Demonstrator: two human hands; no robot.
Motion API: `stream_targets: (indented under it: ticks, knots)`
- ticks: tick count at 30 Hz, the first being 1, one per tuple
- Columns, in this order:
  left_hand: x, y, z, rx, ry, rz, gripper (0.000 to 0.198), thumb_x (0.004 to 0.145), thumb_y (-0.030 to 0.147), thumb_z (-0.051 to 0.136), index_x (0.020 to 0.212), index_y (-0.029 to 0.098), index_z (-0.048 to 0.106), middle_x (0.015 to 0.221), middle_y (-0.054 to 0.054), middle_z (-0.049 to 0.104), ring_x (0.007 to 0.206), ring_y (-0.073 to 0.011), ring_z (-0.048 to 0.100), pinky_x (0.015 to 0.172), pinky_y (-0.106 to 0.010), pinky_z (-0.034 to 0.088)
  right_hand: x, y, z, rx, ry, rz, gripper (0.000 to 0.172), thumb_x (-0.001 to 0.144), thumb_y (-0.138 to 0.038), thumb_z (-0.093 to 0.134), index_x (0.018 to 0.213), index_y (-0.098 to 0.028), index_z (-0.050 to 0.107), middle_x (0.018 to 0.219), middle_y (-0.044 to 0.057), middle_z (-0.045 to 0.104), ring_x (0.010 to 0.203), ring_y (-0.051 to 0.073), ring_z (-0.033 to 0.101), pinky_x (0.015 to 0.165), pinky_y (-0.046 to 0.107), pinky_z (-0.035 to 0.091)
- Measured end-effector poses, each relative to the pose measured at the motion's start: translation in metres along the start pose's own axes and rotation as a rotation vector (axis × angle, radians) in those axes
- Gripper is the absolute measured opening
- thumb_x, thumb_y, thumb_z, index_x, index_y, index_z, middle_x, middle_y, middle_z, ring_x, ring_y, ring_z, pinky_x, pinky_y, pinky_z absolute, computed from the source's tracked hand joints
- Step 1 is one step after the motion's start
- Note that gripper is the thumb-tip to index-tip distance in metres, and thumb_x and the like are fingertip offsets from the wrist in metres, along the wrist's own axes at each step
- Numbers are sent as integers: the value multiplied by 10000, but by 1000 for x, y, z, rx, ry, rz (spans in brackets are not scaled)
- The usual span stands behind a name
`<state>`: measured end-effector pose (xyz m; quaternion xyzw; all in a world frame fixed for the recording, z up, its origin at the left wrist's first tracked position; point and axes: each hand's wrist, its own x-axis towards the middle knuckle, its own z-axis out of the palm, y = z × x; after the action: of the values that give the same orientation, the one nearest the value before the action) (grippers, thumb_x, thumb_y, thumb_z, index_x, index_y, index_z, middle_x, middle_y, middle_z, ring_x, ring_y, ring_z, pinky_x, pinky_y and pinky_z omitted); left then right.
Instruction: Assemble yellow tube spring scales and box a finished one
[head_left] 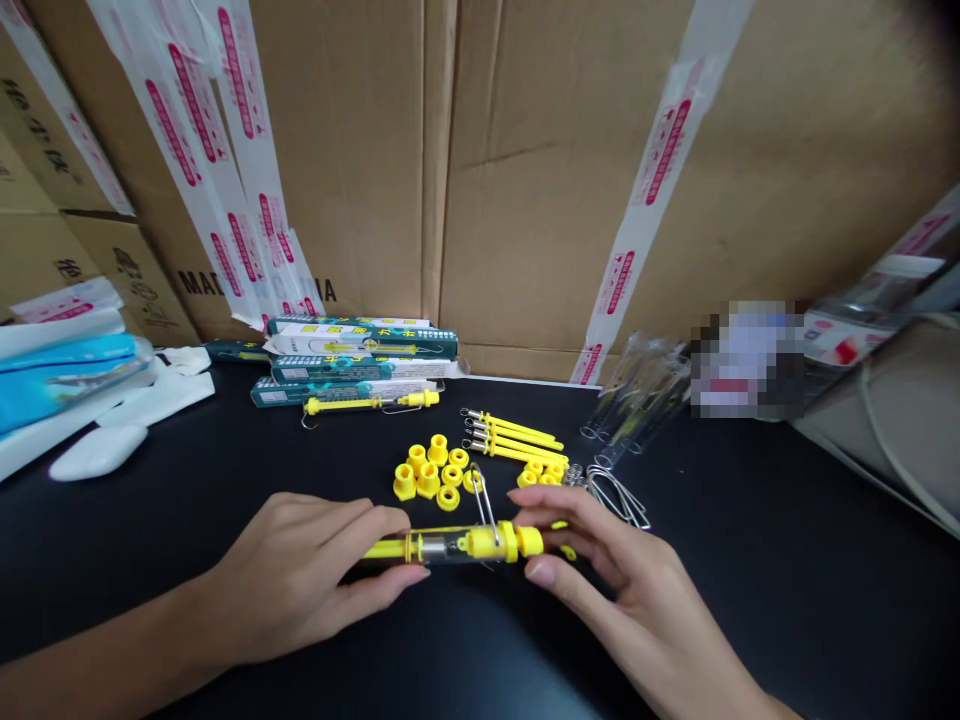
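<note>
Yellow spring scale (450, 545) lies horizontal between both hands, low over black table (750, 600). Left hand (300, 575) pinches clear tube end, thumb below, fingers on top. Right hand (600, 570) grips yellow cap end, fingertips curled round it. Wire hook sticks up from scale's middle. Behind: loose yellow caps (431, 470), yellow rods (514, 438), boxed scales (360, 350). Cardboard carton (150, 270) reads "MAD", rest hidden by tape; box print too small to read.

I log: yellow caps (433, 470); yellow rods (517, 436); black table (750, 560); teal-and-white boxes (360, 345); brown cartons (525, 180); white tape (652, 190) with red print.
</note>
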<state>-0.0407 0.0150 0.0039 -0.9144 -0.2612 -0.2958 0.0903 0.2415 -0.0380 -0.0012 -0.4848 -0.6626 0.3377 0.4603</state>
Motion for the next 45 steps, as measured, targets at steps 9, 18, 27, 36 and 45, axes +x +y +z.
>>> stream_targets:
  ticks: [9, 18, 27, 36, 45]
  knots:
    - [5, 0, -1, 25, -10, 44, 254, 1099, 418, 487, 1113, 217, 642, 752, 50, 731, 583, -135, 699, 590, -278, 470, -3, -3, -1, -113, 56, -227, 152, 887, -233, 808, 1010, -285, 735, 1040, 30, 765, 1005, 208, 734, 873, 254, 598]
    - [6, 2, -3, 83, -1, 68, 349, 1128, 452, 376, 1095, 222, 636, 680, 68, 712, 474, -106, 667, 453, -282, 370, -1, 1, 1, 2, 104, -163, 174, 901, -192, 769, 1023, -313, 742, 1067, 11, 746, 1031, 184, 726, 907, 234, 608]
    - [4, 0, -2, 131, -29, 59, 293, 1110, 441, 433, 1107, 228, 635, 741, 46, 693, 541, -138, 635, 565, -290, 426, -6, -2, -1, 3, -52, 45, 180, 903, -388, 786, 995, -240, 739, 821, 4, 793, 700, 176, 778, 690, 221, 640]
    - [4, -1, -1, 67, -16, 43, 296, 1131, 359, 390, 1152, 197, 636, 826, 6, 740, 650, -157, 699, 592, -307, 455, -5, -6, 0, -90, 112, -166, 91, 886, -242, 811, 875, -285, 731, 952, 3, 798, 890, 180, 765, 796, 212, 608]
    - [4, -2, -1, 142, 20, 28, 365, 1120, 463, 376, 1070, 235, 656, 687, 55, 630, 494, -110, 627, 481, -260, 403, 0, -14, 2, 195, 156, -70, 139, 885, -201, 789, 946, -326, 785, 934, -26, 796, 876, 141, 774, 787, 148, 626]
